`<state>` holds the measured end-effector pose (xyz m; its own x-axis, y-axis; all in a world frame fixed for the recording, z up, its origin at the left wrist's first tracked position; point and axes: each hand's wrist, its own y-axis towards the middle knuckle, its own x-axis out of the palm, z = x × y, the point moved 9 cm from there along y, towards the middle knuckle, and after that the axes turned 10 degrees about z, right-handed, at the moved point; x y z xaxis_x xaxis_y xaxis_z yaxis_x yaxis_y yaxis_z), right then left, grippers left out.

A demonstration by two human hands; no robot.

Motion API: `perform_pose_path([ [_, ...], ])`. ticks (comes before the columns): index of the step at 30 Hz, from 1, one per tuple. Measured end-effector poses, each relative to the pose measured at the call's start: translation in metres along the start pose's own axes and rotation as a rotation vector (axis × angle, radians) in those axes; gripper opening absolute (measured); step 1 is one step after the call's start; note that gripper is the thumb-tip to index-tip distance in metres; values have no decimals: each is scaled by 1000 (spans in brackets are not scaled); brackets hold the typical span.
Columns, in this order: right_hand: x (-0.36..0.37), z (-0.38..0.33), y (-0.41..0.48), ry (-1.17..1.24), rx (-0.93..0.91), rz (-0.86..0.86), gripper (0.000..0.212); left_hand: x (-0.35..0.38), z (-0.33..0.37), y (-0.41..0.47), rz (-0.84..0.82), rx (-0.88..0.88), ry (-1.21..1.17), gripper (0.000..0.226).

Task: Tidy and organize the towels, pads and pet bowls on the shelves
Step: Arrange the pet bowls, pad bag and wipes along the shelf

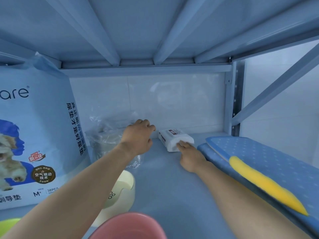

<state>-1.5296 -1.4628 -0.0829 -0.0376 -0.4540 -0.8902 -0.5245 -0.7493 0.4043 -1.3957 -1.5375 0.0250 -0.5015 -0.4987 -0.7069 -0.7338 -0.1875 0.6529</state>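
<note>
A white pack of wipes (174, 138) lies at the back of the blue shelf (165, 178). My right hand (190, 156) reaches to it, fingertips touching its near right corner. My left hand (139, 136) hovers with curled fingers beside a clear plastic bag (107, 135) of rolled items at the back left. A large blue pack of pet pads (36, 138) stands at the left. A cream pet bowl (120, 190) sits under my left forearm. A pink bowl (128, 226) and a green bowl (8, 225) sit at the front edge.
Folded blue dotted towels or mats with a yellow patch (259, 171) lie along the right side. The shelf above (155, 31) hangs low overhead. A metal upright and diagonal brace (234, 107) stand at the back right, a white tiled wall behind.
</note>
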Motion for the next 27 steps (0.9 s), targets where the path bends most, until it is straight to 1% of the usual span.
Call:
perform_pose_path([
  [3, 4, 3, -2, 19, 13, -51, 61, 1, -2, 0, -27, -4, -33, 42],
  [8, -4, -5, -11, 39, -2, -47, 56, -4, 0, -1, -49, -20, -103, 41],
  [11, -16, -9, -15, 38, -12, -33, 50, -15, 5, -3, -23, 7, -126, 40],
  [15, -28, -17, -21, 97, 17, -45, 49, -34, 7, -15, 19, -2, -126, 40],
  [18, -42, -40, -21, 193, -14, 31, 42, -53, -1, -26, 47, -59, -170, 40],
  [20, -57, -64, -22, 282, -60, 143, 36, -63, -10, -36, 51, -99, -162, 42],
  [23, -79, -97, -31, 466, -122, 291, 34, -75, -25, -57, 44, -188, -164, 44],
  [25, -90, -119, -43, 549, -175, 329, 33, -85, -37, -73, 39, -253, -206, 43],
  [27, -94, -140, -56, 581, -237, 308, 34, -95, -48, -91, 26, -313, -252, 41],
])
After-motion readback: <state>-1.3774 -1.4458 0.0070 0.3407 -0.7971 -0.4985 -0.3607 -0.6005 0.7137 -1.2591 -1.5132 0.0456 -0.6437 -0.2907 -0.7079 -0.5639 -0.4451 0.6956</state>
